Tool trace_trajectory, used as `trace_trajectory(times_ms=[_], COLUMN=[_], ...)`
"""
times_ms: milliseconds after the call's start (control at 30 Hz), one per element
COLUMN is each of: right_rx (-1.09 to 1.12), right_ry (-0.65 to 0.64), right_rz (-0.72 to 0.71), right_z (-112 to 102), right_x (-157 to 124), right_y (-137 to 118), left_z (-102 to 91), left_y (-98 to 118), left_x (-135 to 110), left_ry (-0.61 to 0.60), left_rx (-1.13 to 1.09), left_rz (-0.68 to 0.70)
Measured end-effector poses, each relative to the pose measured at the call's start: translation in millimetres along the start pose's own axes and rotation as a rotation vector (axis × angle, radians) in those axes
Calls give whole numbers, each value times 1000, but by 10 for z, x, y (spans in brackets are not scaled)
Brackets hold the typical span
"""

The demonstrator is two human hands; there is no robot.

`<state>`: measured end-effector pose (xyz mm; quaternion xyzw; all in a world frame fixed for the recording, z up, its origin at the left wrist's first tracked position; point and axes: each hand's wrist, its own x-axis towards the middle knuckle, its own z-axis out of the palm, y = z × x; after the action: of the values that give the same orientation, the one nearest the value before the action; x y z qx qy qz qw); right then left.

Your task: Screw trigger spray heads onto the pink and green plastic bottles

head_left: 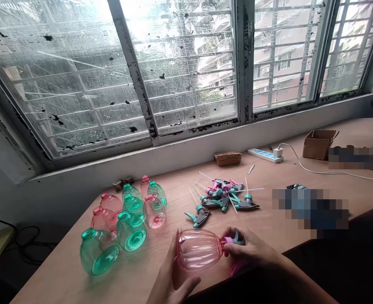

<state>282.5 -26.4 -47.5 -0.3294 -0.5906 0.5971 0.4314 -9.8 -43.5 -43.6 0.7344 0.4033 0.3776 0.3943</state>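
A clear pink plastic bottle [199, 251] lies on its side near the table's front edge. My left hand [170, 278] cups its base from below, fingers curled round it. My right hand [252, 249] pinches a grey and pink spray trigger head [237, 238] at the bottle's neck. A pile of loose spray heads [224, 198] with white dip tubes lies just beyond, in the middle of the table. To the left, several empty green and pink bottles [126, 219] lie on their sides.
The wooden table [268, 177] runs along a barred window. At the back are a small flat cardboard box [227, 158], a white power strip [265, 155] with a cable, and an open cardboard box [318, 143]. Blurred patches cover things at the right.
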Motion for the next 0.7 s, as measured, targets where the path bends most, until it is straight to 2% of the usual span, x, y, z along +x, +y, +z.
trace_trajectory(times_ms=[233, 500, 700], right_rx=[5, 11, 33], right_ry=[3, -27, -39], right_rz=[0, -11, -33], right_z=[9, -9, -5], right_x=[2, 28, 39], right_y=[0, 56, 86], left_z=[23, 28, 12], left_y=[-27, -38, 8], left_x=[16, -7, -24], left_ry=[-21, 64, 20], left_rx=[-163, -69, -99], left_rz=[-4, 28, -17])
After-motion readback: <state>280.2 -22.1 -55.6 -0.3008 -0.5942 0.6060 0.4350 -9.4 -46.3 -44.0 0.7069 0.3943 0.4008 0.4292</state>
